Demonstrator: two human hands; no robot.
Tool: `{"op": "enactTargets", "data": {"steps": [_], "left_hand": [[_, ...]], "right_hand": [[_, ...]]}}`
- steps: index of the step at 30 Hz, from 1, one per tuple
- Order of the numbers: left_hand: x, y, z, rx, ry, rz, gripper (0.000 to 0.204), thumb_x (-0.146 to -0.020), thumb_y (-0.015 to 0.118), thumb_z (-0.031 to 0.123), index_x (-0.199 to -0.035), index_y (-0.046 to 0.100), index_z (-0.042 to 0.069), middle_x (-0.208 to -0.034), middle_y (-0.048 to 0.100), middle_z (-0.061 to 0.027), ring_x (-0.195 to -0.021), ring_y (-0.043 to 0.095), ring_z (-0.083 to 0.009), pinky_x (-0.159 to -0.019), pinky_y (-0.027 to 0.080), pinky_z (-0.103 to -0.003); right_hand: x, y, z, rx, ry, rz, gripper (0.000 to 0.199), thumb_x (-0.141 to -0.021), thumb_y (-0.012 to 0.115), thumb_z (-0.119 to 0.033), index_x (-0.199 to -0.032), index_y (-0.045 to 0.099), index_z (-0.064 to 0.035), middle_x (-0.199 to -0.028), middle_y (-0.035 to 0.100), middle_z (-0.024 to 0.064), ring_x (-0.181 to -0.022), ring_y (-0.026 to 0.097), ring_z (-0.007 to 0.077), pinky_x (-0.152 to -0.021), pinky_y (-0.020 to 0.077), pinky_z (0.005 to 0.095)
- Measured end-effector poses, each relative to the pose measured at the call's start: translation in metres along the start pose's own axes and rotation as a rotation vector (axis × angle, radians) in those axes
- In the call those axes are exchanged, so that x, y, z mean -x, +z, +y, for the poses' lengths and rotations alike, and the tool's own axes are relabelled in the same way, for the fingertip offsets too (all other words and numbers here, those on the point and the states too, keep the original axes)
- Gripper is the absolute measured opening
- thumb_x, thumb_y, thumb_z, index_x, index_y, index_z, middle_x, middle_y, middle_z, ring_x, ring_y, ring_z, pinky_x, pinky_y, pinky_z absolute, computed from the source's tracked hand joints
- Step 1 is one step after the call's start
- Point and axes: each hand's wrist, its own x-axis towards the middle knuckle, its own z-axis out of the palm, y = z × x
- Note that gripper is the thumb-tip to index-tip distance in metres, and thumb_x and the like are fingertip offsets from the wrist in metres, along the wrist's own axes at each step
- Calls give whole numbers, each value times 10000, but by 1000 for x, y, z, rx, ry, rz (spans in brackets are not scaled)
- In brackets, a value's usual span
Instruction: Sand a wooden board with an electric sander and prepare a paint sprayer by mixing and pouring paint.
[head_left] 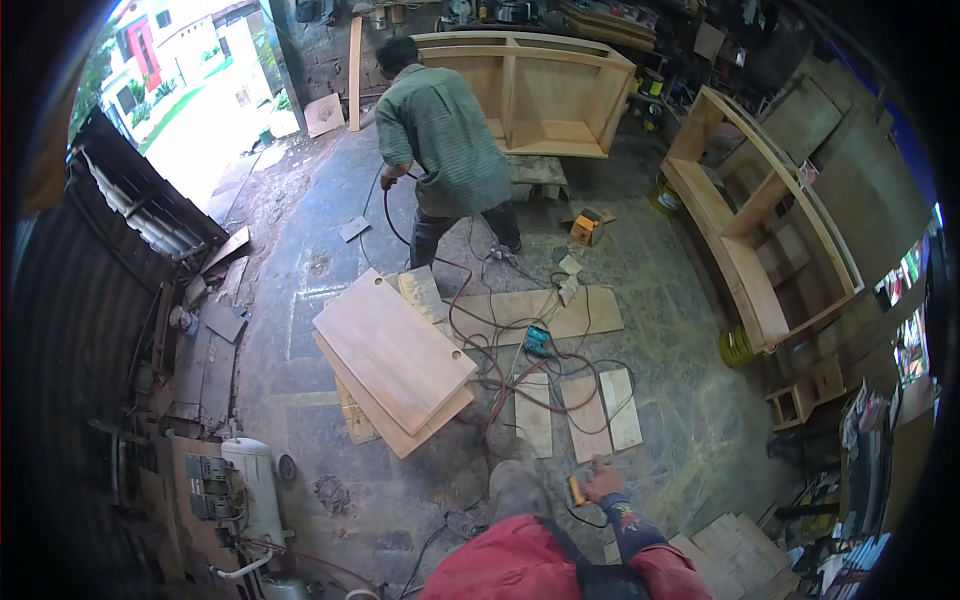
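Note:
My right hand [602, 484] reaches forward low over the floor, its sleeved forearm coming from the lower edge. Its fingers are closed on a small yellow-orange tool [576, 491]; a dark cord curves just below it, and the tool's exact kind is too small to tell. Just ahead of the hand lie a pale wooden board [585, 418] and a lighter board [621, 408]. Farther off, a teal power tool [537, 341] rests among tangled cords and a dark red hose [497, 400]. My left hand does not show.
A person in a green shirt [445, 130] bends by a wooden cabinet frame [560, 95], holding the hose. Two stacked wooden panels [395, 350] lie left of the cords. Another cabinet frame [740, 250] stands at right. An air compressor [255, 490] is at lower left.

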Motion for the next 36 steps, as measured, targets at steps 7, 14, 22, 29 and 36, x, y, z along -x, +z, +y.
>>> {"op": "enactTargets", "data": {"steps": [7,14,22,29,36], "left_hand": [[21,42,-13,-335,329,-281,401,-956,653,373,-1205,746,72,-1242,714,-254,-1059,713,-397,-938,541,-473],[-76,64,134,-650,579,-549,463,-945,660,435,-1236,734,83,-1274,701,-261,-1083,702,-411,-964,535,-489],[-141,-34,630,-13,441,56,434,-1009,633,273,-1343,652,-5,-1160,738,-271,-1074,729,-309,-941,549,-413],[-168,14,652,-404,243,-334,457,-985,673,276,-1374,654,38,-1158,760,-155,-1027,716,-219,-925,558,-359],[-204,12,529,-88,-334,-630,570,-951,753,332,-1431,624,52,-1338,707,-111,-1107,706,-231,-920,588,-403]], "right_hand": [[50,-23,126,-153,731,65,867,-793,773,-312,-1531,403,-50,-1181,721,228,-1072,715,411,-955,565,487],[-31,17,239,-108,873,-23,761,-843,757,-410,-1462,493,-55,-1163,735,216,-1057,737,371,-885,591,492],[-163,-126,234,-361,777,9,712,-801,803,-435,-1338,529,-57,-1267,645,267,-1159,652,462,-962,552,519],[-267,-249,224,-383,639,142,853,-802,810,-367,-1494,408,-74,-1471,462,326,-1167,647,475,-937,563,537],[-305,-257,230,-479,721,222,925,-804,834,-368,-1555,362,-103,-1445,483,330,-1194,641,460,-987,551,512]]}}
